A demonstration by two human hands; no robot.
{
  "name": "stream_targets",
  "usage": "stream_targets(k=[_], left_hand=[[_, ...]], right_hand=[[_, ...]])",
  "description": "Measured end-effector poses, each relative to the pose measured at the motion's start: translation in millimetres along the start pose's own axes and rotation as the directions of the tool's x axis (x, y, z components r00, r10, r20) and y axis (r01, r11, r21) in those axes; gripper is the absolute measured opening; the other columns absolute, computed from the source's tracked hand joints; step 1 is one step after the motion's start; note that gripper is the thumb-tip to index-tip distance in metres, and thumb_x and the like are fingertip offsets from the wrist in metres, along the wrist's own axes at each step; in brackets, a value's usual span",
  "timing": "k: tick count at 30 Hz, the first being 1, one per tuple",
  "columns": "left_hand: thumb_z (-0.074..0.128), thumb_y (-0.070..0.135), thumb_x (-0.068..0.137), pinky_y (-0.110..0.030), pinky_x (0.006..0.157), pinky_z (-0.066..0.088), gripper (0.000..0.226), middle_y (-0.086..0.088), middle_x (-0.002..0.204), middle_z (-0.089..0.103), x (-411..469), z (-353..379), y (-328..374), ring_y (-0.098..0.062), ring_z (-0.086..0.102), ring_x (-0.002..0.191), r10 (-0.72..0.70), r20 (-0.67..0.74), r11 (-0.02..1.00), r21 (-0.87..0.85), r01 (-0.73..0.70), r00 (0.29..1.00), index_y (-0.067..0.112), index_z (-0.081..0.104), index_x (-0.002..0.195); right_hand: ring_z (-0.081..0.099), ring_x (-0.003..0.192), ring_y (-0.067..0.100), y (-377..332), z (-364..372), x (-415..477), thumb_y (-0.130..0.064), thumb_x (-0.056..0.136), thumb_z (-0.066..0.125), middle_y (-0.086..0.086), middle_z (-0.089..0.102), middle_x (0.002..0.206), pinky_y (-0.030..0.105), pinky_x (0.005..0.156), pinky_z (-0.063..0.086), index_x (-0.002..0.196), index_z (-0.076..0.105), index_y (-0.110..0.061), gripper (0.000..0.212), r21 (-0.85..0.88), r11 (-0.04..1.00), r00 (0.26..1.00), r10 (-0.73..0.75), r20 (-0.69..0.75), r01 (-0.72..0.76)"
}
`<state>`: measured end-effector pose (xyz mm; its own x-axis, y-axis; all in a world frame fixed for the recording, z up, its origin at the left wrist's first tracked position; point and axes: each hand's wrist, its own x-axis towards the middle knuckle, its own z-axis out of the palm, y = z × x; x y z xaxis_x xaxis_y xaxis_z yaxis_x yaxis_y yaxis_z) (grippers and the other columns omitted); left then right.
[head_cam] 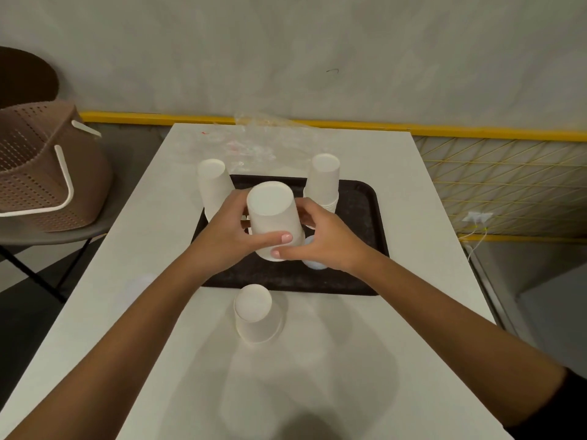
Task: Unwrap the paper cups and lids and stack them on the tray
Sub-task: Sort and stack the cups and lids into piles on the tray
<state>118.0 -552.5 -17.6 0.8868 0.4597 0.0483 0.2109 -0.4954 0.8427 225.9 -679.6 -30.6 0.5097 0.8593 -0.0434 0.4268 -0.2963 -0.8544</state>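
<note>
An upside-down stack of white paper cups (272,214) is held above the black tray (359,217) by both hands. My left hand (227,231) grips its left side and my right hand (320,241) its right side. Another inverted stack (324,179) stands on the tray's far right part. A third inverted stack (213,185) stands at the tray's far left edge. A short inverted stack (255,314) rests on the table just in front of the tray. A pale round lid (313,262) shows partly under my right hand.
Crumpled clear plastic wrap (257,138) lies at the far end of the white table (413,328). A brown perforated basket (41,166) sits on a chair to the left. A yellow wire rack (508,185) stands to the right.
</note>
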Motion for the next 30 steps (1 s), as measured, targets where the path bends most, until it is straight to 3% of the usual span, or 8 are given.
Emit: stream_targets(k=[3,8,14,20,25,30], left_hand=[[0.078,0.03,0.07,-0.005,0.075,0.037,0.064,0.022,0.11,0.04,9,3,0,0.007,0.045,0.099,0.039,0.029,0.998,-0.045,-0.038,0.999,0.044,0.032,0.112],[0.068,0.048,0.061,-0.007,0.085,0.037,0.083,0.015,0.129,0.041,18,-2,-6,0.001,0.048,0.111,0.023,0.029,0.991,-0.132,-0.019,0.999,0.037,0.031,0.134],[0.068,0.033,0.075,-0.003,0.082,0.038,0.058,0.016,0.125,0.045,14,-12,-24,0.007,0.05,0.104,-0.016,-0.009,0.993,-0.12,0.015,1.0,0.039,0.036,0.124],[0.067,0.029,0.079,-0.01,0.087,0.039,0.054,0.009,0.13,0.049,-2,-23,-45,-0.008,0.052,0.114,-0.122,-0.024,0.984,-0.132,0.118,0.992,0.031,0.043,0.128],[0.067,0.027,0.079,-0.024,0.094,0.045,0.047,0.009,0.117,0.057,-21,-31,-56,-0.008,0.058,0.104,-0.185,-0.018,0.971,-0.158,0.18,0.983,0.033,0.047,0.121],[0.066,0.027,0.081,-0.013,0.084,0.044,0.038,0.014,0.11,0.059,-40,-27,-63,-0.006,0.058,0.101,-0.227,0.02,0.964,-0.138,0.227,0.974,0.035,0.05,0.114]], right_hand=[[0.044,0.104,0.002,2,-6,6,-0.024,0.07,0.079,-0.006,0.049,0.123,0.004,0.072,0.038,0.13,0.039,-0.017,0.072,-0.03,0.999,0.999,-0.016,-0.052,0.014],[0.041,0.107,0.004,10,-31,29,-0.026,0.069,0.08,-0.007,0.047,0.122,0.019,0.084,0.036,0.13,0.036,-0.015,0.075,-0.045,0.998,0.958,0.032,-0.286,-0.047],[0.044,0.12,0.017,38,-59,78,-0.035,0.069,0.079,0.004,0.045,0.133,0.024,0.092,0.038,0.133,0.036,-0.016,0.079,-0.038,0.988,0.832,0.103,-0.545,-0.147],[0.048,0.118,0.023,73,-48,101,-0.036,0.069,0.079,0.009,0.046,0.131,0.036,0.097,0.043,0.131,0.038,-0.014,0.077,-0.039,0.96,0.828,0.219,-0.516,-0.278],[0.049,0.12,0.025,93,-32,102,-0.032,0.067,0.081,0.009,0.048,0.133,0.041,0.101,0.044,0.131,0.038,-0.013,0.079,0.005,0.948,0.833,0.283,-0.476,-0.319],[0.047,0.124,0.025,93,-30,97,-0.026,0.071,0.079,0.009,0.046,0.137,0.042,0.104,0.042,0.134,0.035,-0.01,0.078,0.047,0.954,0.847,0.284,-0.449,-0.295]])
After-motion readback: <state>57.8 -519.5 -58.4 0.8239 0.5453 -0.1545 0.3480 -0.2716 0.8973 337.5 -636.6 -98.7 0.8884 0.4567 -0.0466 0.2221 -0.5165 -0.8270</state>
